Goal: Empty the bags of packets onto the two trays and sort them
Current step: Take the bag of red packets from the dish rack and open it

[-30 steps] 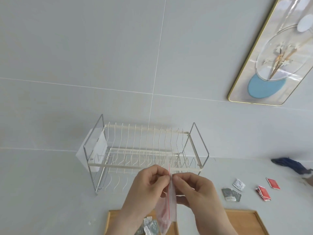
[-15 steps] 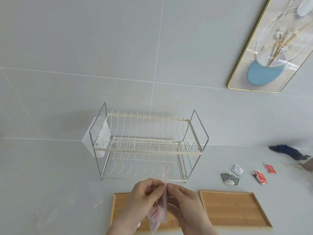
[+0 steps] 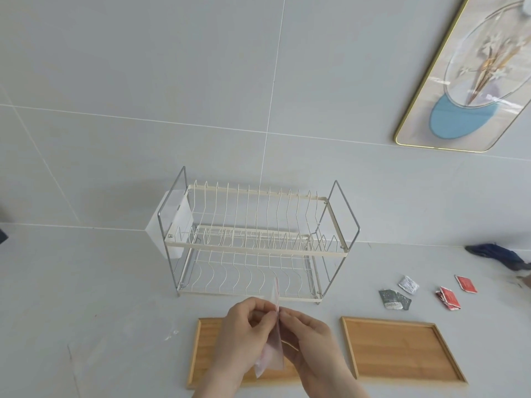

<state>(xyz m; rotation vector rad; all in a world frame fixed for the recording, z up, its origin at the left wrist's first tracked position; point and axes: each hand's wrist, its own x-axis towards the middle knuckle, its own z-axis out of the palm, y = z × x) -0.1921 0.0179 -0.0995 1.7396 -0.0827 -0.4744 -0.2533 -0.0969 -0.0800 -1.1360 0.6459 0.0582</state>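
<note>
A clear plastic zip bag [image 3: 273,350] with a red seal strip hangs between both hands, its top pinched at the seal. My left hand [image 3: 244,337] grips one side of the bag's mouth and my right hand [image 3: 311,344] grips the other. The bag hangs above the left wooden tray [image 3: 201,354], most of which my hands hide. The right wooden tray [image 3: 402,350] lies flat beside it with nothing on it. Loose packets lie behind the right tray: dark grey ones [image 3: 394,299], a white one [image 3: 408,284] and red ones [image 3: 448,298].
A white two-tier wire dish rack [image 3: 255,242] stands behind the trays against the tiled wall. A dark blue cloth [image 3: 498,254] lies at the far right. A framed picture [image 3: 471,73] hangs on the wall at the upper right.
The view has tilted down, so both trays now show fully. My hands and the bag have lowered toward the left tray and still pinch the bag's top.
</note>
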